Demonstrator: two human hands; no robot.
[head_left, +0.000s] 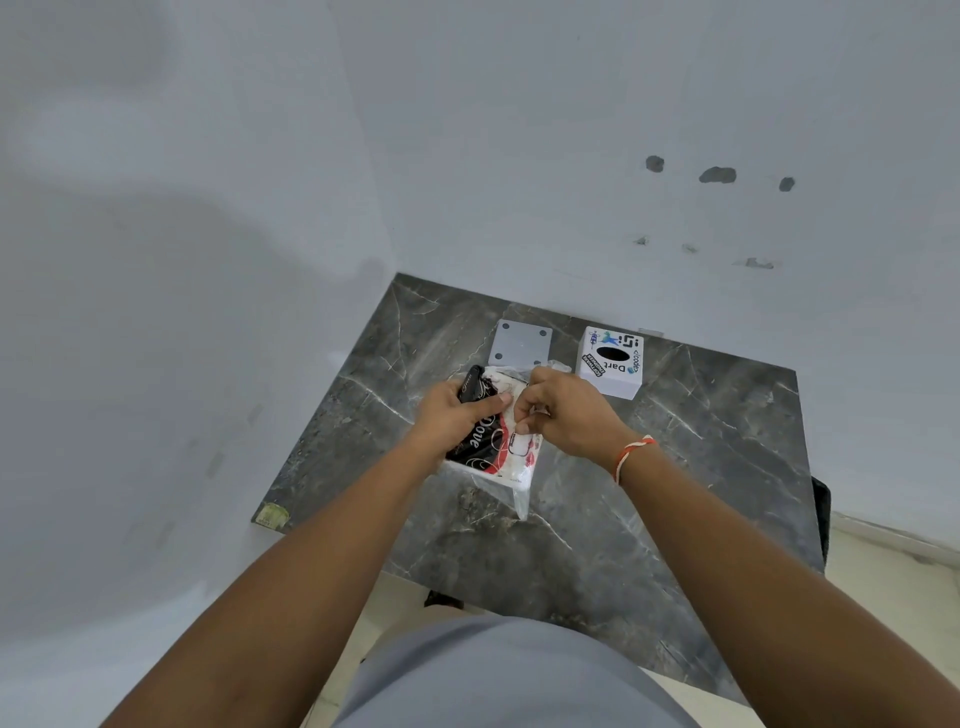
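Observation:
A plastic-wrapped pack of tissues, black, red and white with curly print, lies over the dark marble table. My left hand grips the pack's left side, thumb across its top. My right hand pinches the clear wrapper at the pack's upper right. A loose flap of clear plastic hangs off the near end.
A white cube-shaped tissue box with stickers and a dark oval slot stands behind the hands to the right. A grey square plate with corner holes lies beside it. Walls close the table's left and back sides.

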